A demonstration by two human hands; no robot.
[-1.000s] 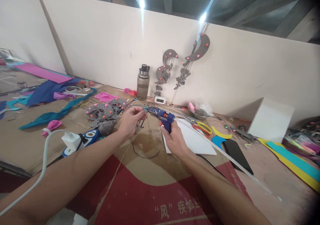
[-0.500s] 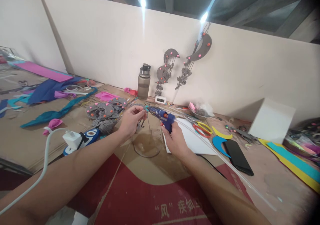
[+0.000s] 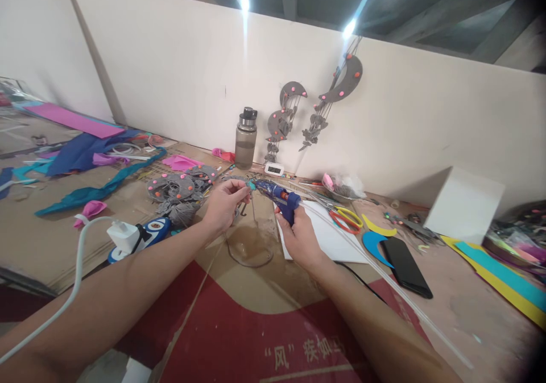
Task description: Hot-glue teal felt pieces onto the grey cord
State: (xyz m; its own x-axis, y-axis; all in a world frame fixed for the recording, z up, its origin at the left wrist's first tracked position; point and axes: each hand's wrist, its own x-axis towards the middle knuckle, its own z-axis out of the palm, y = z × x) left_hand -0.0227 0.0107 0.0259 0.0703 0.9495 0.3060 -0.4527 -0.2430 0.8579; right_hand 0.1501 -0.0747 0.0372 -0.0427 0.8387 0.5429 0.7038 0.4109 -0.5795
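My right hand (image 3: pixel 299 236) is wrapped round the handle of a blue hot glue gun (image 3: pixel 288 202), whose nozzle points left. A long clear glue stick (image 3: pixel 384 283) runs out of its back end. With thumb and fingertips, my left hand (image 3: pixel 224 205) pinches a small teal piece (image 3: pixel 251 185) close to the nozzle; whether the two touch I cannot tell. From near that piece a thin grey cord (image 3: pixel 249 266) hangs down and loops on the cardboard (image 3: pixel 239 298). Below the glue gun lies a white sheet (image 3: pixel 336 241).
Scissors (image 3: pixel 346 219), a blue crescent (image 3: pixel 373 249) and a black phone (image 3: pixel 406 266) lie to the right. On the left are grey crescents with coloured dots (image 3: pixel 173 190) and a power strip (image 3: pixel 156 232) with a white plug. A water bottle (image 3: pixel 246 141) stands at the wall.
The glue gun's nozzle has drawn slightly to the right, and more of the teal piece shows. Both hands keep nearly the same place and grip.
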